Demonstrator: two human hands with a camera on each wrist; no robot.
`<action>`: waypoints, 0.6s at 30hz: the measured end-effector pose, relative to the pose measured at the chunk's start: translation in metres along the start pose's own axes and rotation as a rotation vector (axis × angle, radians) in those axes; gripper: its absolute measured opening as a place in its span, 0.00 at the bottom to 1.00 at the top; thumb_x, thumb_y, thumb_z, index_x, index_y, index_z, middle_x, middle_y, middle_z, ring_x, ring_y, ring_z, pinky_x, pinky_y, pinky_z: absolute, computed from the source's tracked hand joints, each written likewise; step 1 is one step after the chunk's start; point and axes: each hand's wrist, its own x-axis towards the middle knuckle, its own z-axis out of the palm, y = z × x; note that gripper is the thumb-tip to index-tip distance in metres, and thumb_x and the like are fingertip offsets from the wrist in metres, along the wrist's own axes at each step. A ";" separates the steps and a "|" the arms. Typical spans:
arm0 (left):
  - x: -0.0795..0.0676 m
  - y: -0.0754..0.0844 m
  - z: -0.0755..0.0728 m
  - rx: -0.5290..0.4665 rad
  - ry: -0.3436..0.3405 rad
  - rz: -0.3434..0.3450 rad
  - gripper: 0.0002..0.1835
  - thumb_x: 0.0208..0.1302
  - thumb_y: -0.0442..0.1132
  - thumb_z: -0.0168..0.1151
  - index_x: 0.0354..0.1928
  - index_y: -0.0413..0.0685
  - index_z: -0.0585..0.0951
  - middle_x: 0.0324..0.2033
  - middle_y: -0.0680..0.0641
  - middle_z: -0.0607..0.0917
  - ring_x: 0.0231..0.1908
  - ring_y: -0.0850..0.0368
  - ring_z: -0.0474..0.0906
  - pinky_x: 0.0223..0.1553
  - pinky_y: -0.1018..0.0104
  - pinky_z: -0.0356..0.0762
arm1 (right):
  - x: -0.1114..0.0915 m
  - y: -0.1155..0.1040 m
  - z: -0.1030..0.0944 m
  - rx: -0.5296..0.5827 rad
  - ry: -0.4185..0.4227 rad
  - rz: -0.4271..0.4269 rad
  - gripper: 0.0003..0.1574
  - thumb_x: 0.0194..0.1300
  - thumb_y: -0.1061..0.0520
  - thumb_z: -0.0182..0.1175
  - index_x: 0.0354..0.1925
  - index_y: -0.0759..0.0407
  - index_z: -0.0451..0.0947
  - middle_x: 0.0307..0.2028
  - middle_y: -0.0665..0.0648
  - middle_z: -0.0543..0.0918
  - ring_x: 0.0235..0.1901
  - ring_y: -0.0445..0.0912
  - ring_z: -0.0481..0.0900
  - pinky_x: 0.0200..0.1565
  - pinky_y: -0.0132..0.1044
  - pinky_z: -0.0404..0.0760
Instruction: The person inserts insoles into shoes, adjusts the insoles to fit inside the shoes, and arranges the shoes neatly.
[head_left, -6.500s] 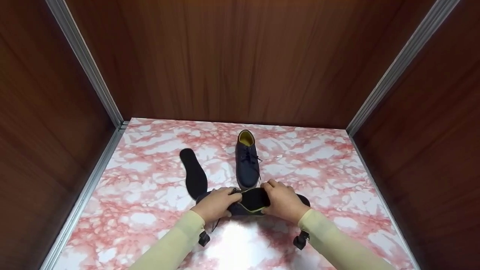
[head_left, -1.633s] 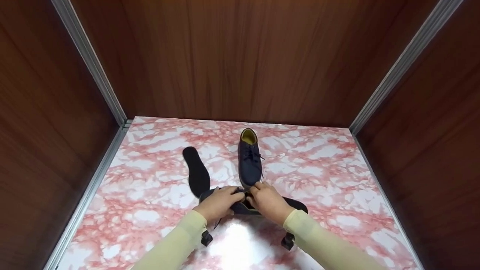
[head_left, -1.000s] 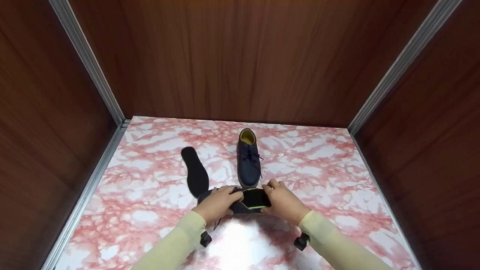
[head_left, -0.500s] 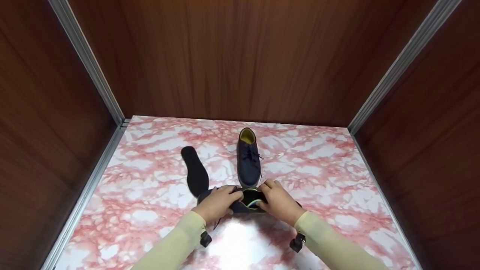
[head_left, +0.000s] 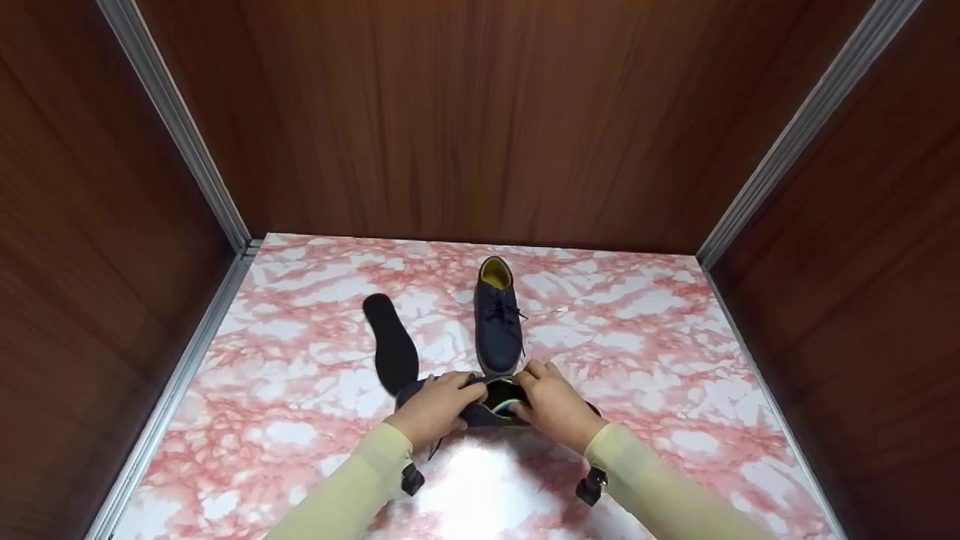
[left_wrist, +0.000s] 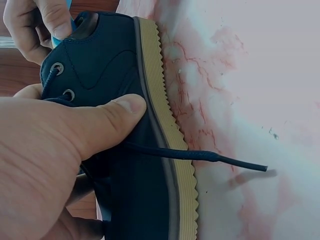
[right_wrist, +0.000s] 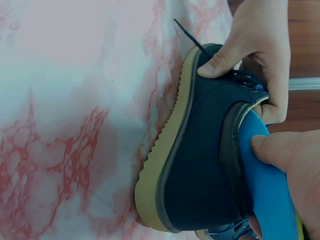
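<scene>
A navy lace-up shoe point(right_wrist: 200, 165) with a tan ridged sole rests on the tabletop, its toe to the left in the head view. My left hand point(head_left: 439, 409) grips its front, thumb on the side near the sole, as the left wrist view shows. With my right hand point(head_left: 559, 405) I hold an insole point(right_wrist: 267, 190), black on one face and blue on the other, at the shoe's opening. It is bent and part of it is inside the shoe, where its front end is hidden. My right thumb presses on the blue face.
A matching navy shoe point(head_left: 497, 337) with a yellow lining stands just beyond, toe towards me. A second black insole point(head_left: 394, 345) lies to the left, close to the held shoe's toe. Brown wood-look panels point(head_left: 480, 127) enclose the red-and-white marbled tabletop point(head_left: 645, 337).
My right hand reached into the opening, drew back to the right, then moved slightly left again. The insole now bends, showing its blue side, and less sticks out behind. My left hand stays put.
</scene>
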 end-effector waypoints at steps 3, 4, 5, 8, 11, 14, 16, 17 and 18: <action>0.000 -0.001 0.001 0.015 0.002 0.009 0.27 0.64 0.42 0.81 0.60 0.66 0.78 0.63 0.52 0.82 0.71 0.48 0.78 0.67 0.39 0.80 | -0.001 0.000 0.000 0.001 0.003 0.004 0.22 0.65 0.51 0.80 0.48 0.62 0.85 0.44 0.57 0.81 0.41 0.53 0.75 0.46 0.47 0.81; 0.000 -0.001 0.001 0.023 0.003 0.015 0.27 0.64 0.42 0.81 0.60 0.66 0.78 0.63 0.52 0.83 0.70 0.48 0.78 0.67 0.40 0.80 | -0.001 0.001 0.001 0.001 0.004 0.005 0.22 0.64 0.51 0.80 0.49 0.63 0.85 0.44 0.57 0.81 0.41 0.53 0.76 0.46 0.48 0.82; 0.000 -0.001 0.001 0.028 0.003 0.019 0.27 0.64 0.43 0.81 0.60 0.65 0.78 0.62 0.52 0.83 0.70 0.48 0.79 0.66 0.40 0.80 | -0.002 0.001 0.001 -0.001 0.007 0.006 0.23 0.63 0.51 0.80 0.49 0.63 0.85 0.45 0.57 0.81 0.41 0.54 0.76 0.46 0.48 0.82; 0.001 -0.002 0.002 0.039 0.007 0.032 0.27 0.63 0.43 0.81 0.60 0.65 0.78 0.61 0.52 0.83 0.68 0.48 0.79 0.65 0.41 0.81 | -0.004 0.002 0.000 -0.007 -0.001 0.018 0.28 0.60 0.49 0.82 0.51 0.64 0.85 0.46 0.57 0.81 0.42 0.53 0.78 0.46 0.48 0.84; 0.001 -0.001 0.001 0.039 0.011 0.037 0.27 0.62 0.43 0.82 0.59 0.65 0.78 0.61 0.52 0.84 0.69 0.48 0.80 0.65 0.42 0.81 | -0.006 0.004 -0.003 0.002 -0.023 0.040 0.33 0.57 0.47 0.84 0.54 0.64 0.85 0.47 0.57 0.80 0.44 0.52 0.78 0.48 0.48 0.85; 0.001 -0.001 0.001 0.026 0.016 0.035 0.27 0.61 0.43 0.82 0.58 0.65 0.78 0.61 0.52 0.84 0.69 0.48 0.80 0.66 0.41 0.81 | -0.008 0.007 -0.008 0.015 -0.053 0.059 0.38 0.56 0.44 0.84 0.56 0.66 0.85 0.49 0.57 0.80 0.45 0.52 0.78 0.50 0.49 0.86; 0.000 -0.001 0.001 0.011 0.009 0.029 0.27 0.62 0.43 0.82 0.58 0.66 0.78 0.61 0.53 0.83 0.70 0.48 0.79 0.67 0.41 0.80 | -0.009 0.008 -0.012 0.019 -0.065 0.069 0.39 0.56 0.44 0.85 0.56 0.67 0.85 0.48 0.58 0.81 0.45 0.52 0.78 0.50 0.49 0.86; 0.000 -0.001 0.000 0.007 0.006 0.026 0.27 0.62 0.43 0.82 0.58 0.66 0.78 0.61 0.54 0.83 0.70 0.49 0.78 0.68 0.40 0.79 | -0.010 0.009 -0.013 0.017 -0.069 0.072 0.39 0.56 0.43 0.85 0.55 0.67 0.85 0.48 0.58 0.81 0.45 0.52 0.78 0.51 0.49 0.86; 0.000 -0.001 0.000 0.002 0.005 0.024 0.27 0.62 0.43 0.82 0.58 0.66 0.78 0.61 0.54 0.83 0.70 0.49 0.78 0.68 0.40 0.79 | -0.011 0.010 -0.015 0.014 -0.071 0.074 0.39 0.56 0.43 0.85 0.55 0.68 0.85 0.47 0.58 0.81 0.44 0.52 0.78 0.51 0.49 0.87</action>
